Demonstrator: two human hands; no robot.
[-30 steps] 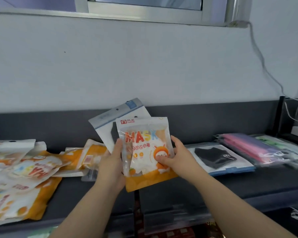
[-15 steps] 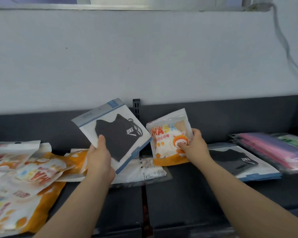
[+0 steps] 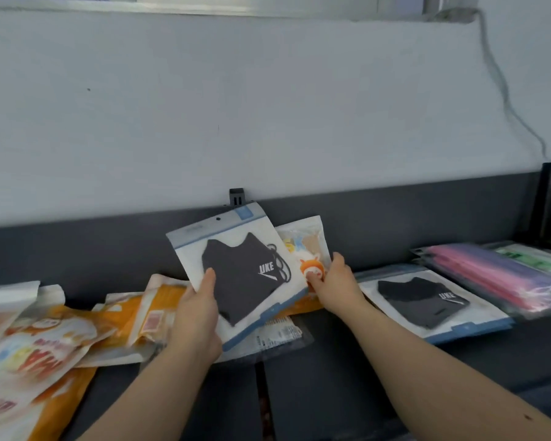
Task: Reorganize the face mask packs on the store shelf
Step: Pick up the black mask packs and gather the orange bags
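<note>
Versus 0.5 s ago: right hand (image 3: pixel 337 284), pinching the orange-and-white cartoon mask pouch (image 3: pixel 310 245), has slid it behind the white blue-edged pouch of black mask (image 3: pixel 236 272), gripped by left hand (image 3: pixel 198 313). Both are above mid dark grey shelf (image 3: pixel 331 377). Contact unclear. Probably sorting by type.

A black pack (image 3: pixel 242 275), white with blue trim, is held tilted above the shelf's (image 3: pixel 331 361) middle, overlapping an orange pack (image 3: pixel 312 249) held behind it. A 2nd black pack (image 3: pixel 427 300) lies flat right of centre. Pink packs (image 3: pixel 490 272) are stacked at the right end; orange packs (image 3: pixel 45 338) lie heaped at the left end.
</note>
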